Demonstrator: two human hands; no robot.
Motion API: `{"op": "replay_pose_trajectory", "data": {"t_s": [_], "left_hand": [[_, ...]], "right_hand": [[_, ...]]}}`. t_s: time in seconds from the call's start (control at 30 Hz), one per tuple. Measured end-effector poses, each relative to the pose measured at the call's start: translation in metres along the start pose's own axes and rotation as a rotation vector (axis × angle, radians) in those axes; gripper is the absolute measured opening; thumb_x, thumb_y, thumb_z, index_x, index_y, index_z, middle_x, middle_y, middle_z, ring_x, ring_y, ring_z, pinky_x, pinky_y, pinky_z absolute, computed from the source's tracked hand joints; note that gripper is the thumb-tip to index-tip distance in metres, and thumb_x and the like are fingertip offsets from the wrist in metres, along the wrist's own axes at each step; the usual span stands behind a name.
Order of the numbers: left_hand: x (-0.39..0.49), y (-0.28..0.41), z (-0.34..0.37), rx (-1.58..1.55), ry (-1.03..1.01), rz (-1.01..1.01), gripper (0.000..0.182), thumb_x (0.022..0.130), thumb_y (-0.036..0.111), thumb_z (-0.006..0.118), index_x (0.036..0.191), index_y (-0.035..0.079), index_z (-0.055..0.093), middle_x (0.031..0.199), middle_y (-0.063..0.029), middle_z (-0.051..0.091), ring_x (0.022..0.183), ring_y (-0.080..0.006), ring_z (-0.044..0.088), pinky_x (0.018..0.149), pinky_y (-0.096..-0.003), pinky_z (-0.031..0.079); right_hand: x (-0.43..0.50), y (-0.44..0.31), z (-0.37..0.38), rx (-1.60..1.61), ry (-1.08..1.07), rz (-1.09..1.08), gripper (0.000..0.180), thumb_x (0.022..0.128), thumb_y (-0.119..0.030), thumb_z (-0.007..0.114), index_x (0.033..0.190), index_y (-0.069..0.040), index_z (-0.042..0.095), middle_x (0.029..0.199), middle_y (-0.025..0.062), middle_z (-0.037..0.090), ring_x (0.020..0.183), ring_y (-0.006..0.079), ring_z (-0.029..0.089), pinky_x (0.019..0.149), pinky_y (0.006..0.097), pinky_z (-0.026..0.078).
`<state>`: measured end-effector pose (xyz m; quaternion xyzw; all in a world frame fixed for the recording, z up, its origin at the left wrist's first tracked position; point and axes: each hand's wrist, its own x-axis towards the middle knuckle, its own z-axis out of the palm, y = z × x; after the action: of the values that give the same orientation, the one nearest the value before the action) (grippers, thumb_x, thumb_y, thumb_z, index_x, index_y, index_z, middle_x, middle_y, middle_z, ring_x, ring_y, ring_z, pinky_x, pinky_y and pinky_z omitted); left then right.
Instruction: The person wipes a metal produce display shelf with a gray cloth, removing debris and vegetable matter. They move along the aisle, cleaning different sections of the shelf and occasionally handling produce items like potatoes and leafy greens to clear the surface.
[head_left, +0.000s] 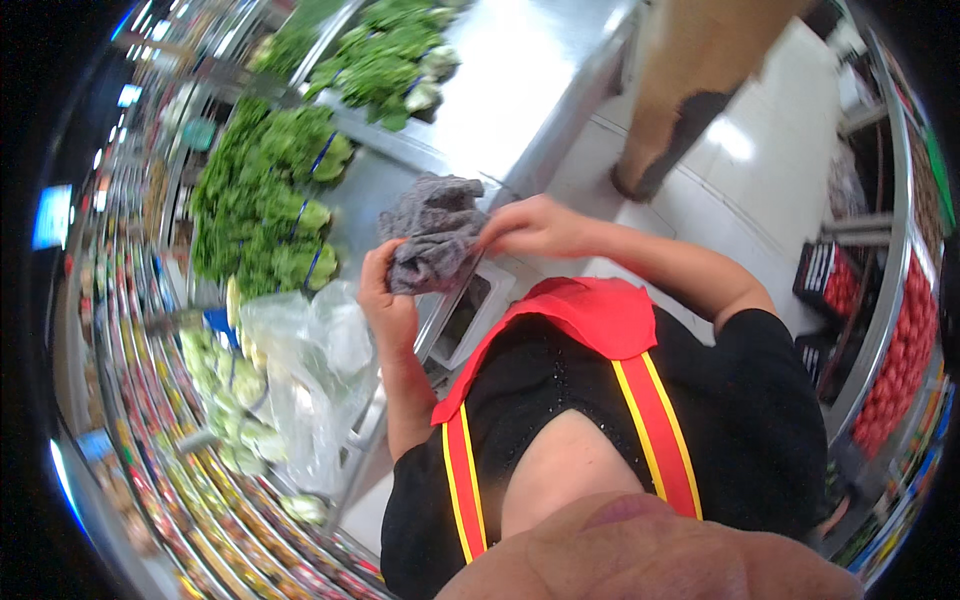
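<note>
A crumpled grey cloth (435, 225) hangs between my hands over the edge of a metal produce counter (367, 202). My left hand (386, 292) is wrapped around the cloth's near left side. At its right edge, my right hand (536, 225) pinches the cloth with bent fingers. Left of the cloth lie bundles of leafy green vegetables (274, 202), tied with blue bands. A clear plastic bag (311, 352) rests on the counter just beyond my left wrist.
Pale green cabbages (240, 382) lie beside the bag. More greens (390, 60) sit farther along the counter. A brown pillar (690, 82) stands ahead on the right. An open white plastic container (472, 315) is below the counter edge. Red produce (900, 360) fills the right-hand display.
</note>
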<state>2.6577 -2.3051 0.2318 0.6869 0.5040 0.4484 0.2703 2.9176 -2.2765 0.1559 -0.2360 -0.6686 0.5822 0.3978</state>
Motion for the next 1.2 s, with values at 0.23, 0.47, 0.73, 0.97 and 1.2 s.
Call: {"op": "replay_pose_trajectory", "data": {"t_s": [0.23, 0.47, 0.73, 0.97, 1.2], "left_hand": [[0.034, 0.046, 0.165, -0.311, -0.375, -0.053, 0.032, 0.082, -0.010, 0.053, 0.111, -0.001, 0.062, 0.102, -0.0004, 0.060, 0.094, -0.0088, 0.057, 0.085, -0.0224, 0.045], [0.054, 0.086, 0.308, -0.362, -0.802, 0.026, 0.038, 0.078, -0.014, 0.049, 0.112, -0.003, 0.061, 0.105, -0.0038, 0.061, 0.103, -0.0147, 0.057, 0.095, -0.0264, 0.042], [0.062, 0.137, 0.465, -0.447, -1.203, 0.185, 0.039, 0.075, -0.013, 0.049, 0.109, 0.001, 0.064, 0.097, -0.0018, 0.062, 0.096, -0.0119, 0.058, 0.089, -0.0241, 0.043], [0.079, 0.164, 0.613, -0.607, -1.281, 0.205, 0.039, 0.076, -0.013, 0.051, 0.111, 0.001, 0.064, 0.097, -0.0071, 0.063, 0.095, -0.0159, 0.060, 0.087, -0.0281, 0.047], [0.137, 0.186, 0.708, -0.541, -1.136, 0.232, 0.039, 0.077, -0.011, 0.058, 0.113, 0.002, 0.064, 0.099, -0.0101, 0.062, 0.097, -0.0203, 0.062, 0.086, -0.0308, 0.049]], "right_hand": [[-0.399, 0.085, -0.095, -0.110, 1.297, 0.990, 0.029, 0.085, -0.017, 0.060, 0.110, -0.006, 0.069, 0.099, 0.0075, 0.070, 0.093, 0.0185, 0.064, 0.084, 0.0307, 0.050], [-0.571, 0.087, 0.014, 0.415, 2.059, 0.703, 0.029, 0.086, -0.018, 0.057, 0.111, -0.007, 0.067, 0.087, 0.0019, 0.066, 0.078, 0.0100, 0.060, 0.067, 0.0259, 0.046], [-0.498, 0.085, 0.000, 0.616, 1.955, 0.622, 0.028, 0.085, -0.021, 0.061, 0.107, -0.007, 0.069, 0.087, 0.0012, 0.066, 0.080, 0.0114, 0.061, 0.069, 0.0278, 0.047], [-0.491, 0.019, -0.181, 0.381, 1.749, 0.562, 0.030, 0.092, -0.020, 0.057, 0.116, -0.004, 0.065, 0.096, 0.0037, 0.066, 0.092, 0.0137, 0.061, 0.078, 0.0291, 0.047], [-0.574, 0.049, -0.310, 0.245, 1.500, 0.914, 0.031, 0.094, -0.023, 0.056, 0.117, -0.004, 0.066, 0.104, 0.0058, 0.068, 0.092, 0.0147, 0.065, 0.075, 0.0304, 0.050]]}}
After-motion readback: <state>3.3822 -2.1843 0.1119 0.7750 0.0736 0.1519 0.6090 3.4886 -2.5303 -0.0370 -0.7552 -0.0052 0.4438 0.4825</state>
